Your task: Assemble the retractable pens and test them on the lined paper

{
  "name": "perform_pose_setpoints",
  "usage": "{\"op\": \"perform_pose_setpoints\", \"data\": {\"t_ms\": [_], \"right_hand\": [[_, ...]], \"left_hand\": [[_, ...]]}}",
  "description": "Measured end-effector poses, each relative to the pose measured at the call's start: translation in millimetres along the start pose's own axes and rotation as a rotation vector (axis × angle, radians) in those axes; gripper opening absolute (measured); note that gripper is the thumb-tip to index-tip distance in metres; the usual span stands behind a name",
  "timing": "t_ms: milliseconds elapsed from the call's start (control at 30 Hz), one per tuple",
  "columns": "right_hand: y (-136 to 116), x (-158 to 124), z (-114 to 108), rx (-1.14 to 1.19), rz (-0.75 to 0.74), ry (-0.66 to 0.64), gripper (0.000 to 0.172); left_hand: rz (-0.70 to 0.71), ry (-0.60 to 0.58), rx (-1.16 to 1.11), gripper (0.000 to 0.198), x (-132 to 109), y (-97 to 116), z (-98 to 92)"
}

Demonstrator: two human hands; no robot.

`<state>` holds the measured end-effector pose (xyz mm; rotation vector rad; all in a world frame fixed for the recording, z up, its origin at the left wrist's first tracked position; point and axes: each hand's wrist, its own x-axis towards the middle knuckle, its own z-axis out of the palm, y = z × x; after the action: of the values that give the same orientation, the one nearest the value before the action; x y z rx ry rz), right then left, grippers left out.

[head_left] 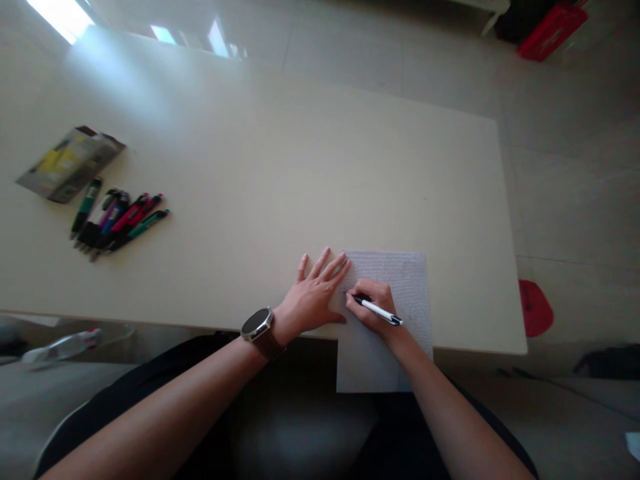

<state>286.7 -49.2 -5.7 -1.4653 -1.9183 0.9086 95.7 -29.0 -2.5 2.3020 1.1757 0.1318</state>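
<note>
A sheet of paper (385, 360) with rows of small writing on its upper part lies at the table's near edge, its lower end hanging past it. My right hand (373, 307) is closed round a white and black pen (381, 312), the tip at the left part of the sheet. Spread out flat, my left hand (317, 293) rests on the table, its fingertips touching the sheet's upper left edge. A watch with a brown strap (257, 323) is on my left wrist.
Several coloured pens (117, 217) lie in a pile at the left of the pale table (300, 173), beside a grey and yellow box (67, 163). A clear bottle (65, 348) is below the left edge. A red object (536, 308) shows past the right edge.
</note>
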Motion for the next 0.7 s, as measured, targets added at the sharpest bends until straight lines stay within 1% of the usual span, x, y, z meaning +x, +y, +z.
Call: {"op": "perform_pose_setpoints", "data": {"t_ms": [133,200,300,367,467,600,633,667,700], "right_hand": [[-2,0,0,0.03,0.004,-0.055,0.019],[-3,1,-1,0.032,0.013,-0.056,0.018],[-3,1,-2,0.024,0.017,-0.066,0.02],[-3,0,-3,0.056,0.034,-0.057,0.019],[-5,0,-6,0.201,0.109,0.042,0.018],[-3,3,-11,0.39,0.162,0.261,0.034],[-1,4,-13,0.444,0.191,0.316,0.034],[0,6,-15,0.502,0.235,0.364,0.029],[2,8,-17,0.556,0.287,0.406,0.019]], "left_hand": [[0.002,0.001,0.007,0.108,0,0,-0.1],[0.007,0.003,0.009,0.108,0,0,0.1],[0.006,0.001,0.019,0.109,0,0,0.7],[0.001,-0.005,0.022,0.11,0,0,0.8],[-0.001,-0.01,0.021,0.112,0,1,0.1],[-0.014,-0.023,0.019,0.113,1,3,-4.0],[-0.023,-0.032,0.018,0.113,1,4,-5.8],[-0.032,-0.041,0.018,0.112,2,4,-8.0],[-0.043,-0.046,0.019,0.111,3,4,-10.5]]}}
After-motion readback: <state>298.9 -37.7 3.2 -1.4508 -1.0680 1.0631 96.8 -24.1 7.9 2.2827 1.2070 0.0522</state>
